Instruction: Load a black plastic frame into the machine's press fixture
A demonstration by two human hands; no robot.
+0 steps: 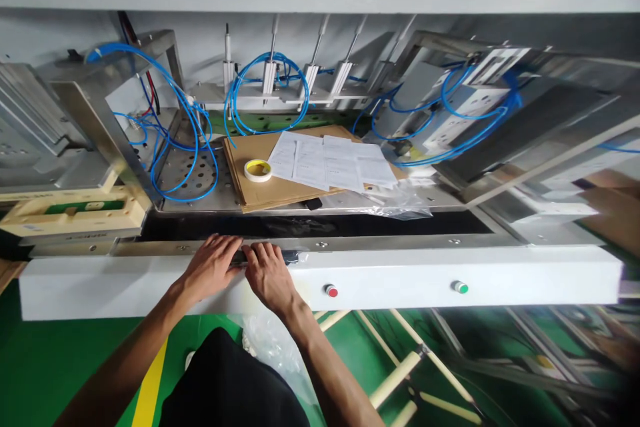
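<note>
- The thing under your hands is a thin dark strip [270,257], flat, seemingly bagged in clear film; its right end sticks out past your fingers with a bit of glossy film at the tip.
- It lies along the front edge of the machine bed, on the metal rail [400,242] just above the white front panel [500,277], left of centre.
- Your left hand [213,267] lies palm down on the strip's left end, fingers spread and flat, not curled round anything.
- Your right hand [270,275] lies palm down just beside it, fingertips pressing on the strip's middle; also flat, pressing rather than gripping.
- The two hands nearly touch at the thumbs; the strip runs under both and out to the right.
- Red button [331,291] sits on the white panel just right of your right hand; green button [459,287] is further right, well apart.
- Further back on the bed: cardboard sheet [260,180] carrying a roll of yellow tape [258,170] and printed papers [330,161].
- Clear plastic bag [395,203] lies crumpled at the cardboard's right front corner; contents can't be made out.
- Cream tray [75,213] at the bed's left edge holds a green part.
- Blue air hoses [190,140] loop over the perforated plate at the back left.
</note>
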